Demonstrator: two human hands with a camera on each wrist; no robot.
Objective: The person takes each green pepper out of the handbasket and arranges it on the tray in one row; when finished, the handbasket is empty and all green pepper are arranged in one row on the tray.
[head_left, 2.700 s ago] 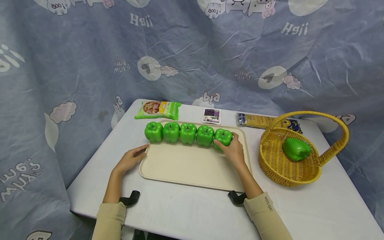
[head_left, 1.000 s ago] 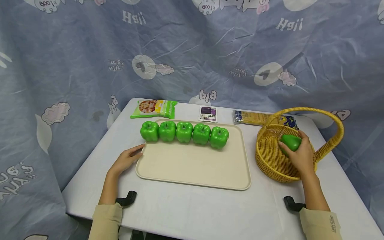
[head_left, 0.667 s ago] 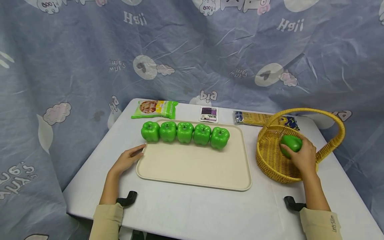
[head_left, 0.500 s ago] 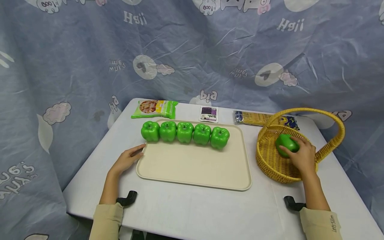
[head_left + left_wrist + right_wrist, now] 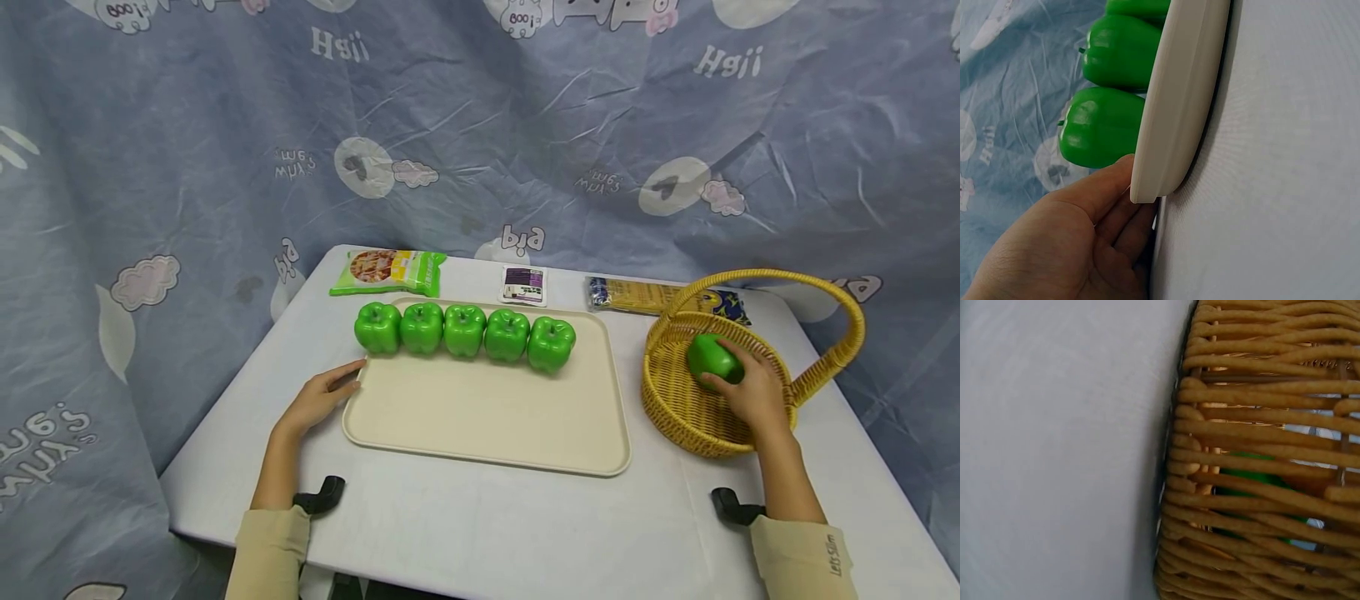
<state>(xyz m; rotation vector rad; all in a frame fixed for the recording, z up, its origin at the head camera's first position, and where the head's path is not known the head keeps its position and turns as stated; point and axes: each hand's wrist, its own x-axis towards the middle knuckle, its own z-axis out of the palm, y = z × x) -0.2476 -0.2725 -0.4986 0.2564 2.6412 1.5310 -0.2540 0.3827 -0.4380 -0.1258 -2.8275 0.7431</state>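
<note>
A yellow wicker basket (image 5: 678, 417) with a tall handle stands on the right side of the table. Inside it, my right hand (image 5: 757, 396) grips a green bell pepper (image 5: 707, 357), thumb on the near side and fingers over the top. The right wrist view shows the basket's woven wall (image 5: 1266, 437) up close, with green behind its gaps. My left hand (image 5: 318, 400) touches the left edge of a cream tray (image 5: 487, 417), fingertips right at the rim. Several green bell peppers (image 5: 464, 331) stand side by side, stems up, along the tray's far edge.
Behind the tray lie a green snack packet (image 5: 390, 272) and a small card-like packet (image 5: 523, 286). A long yellow and blue packet (image 5: 637, 296) lies behind the basket, partly hidden. The basket's arched handle (image 5: 847, 333) rises just right of my right hand.
My right hand has gone from the rightmost pepper on the tray into the basket and taken hold of the pepper there. That pepper has turned and shifted left. My left hand stays put.
</note>
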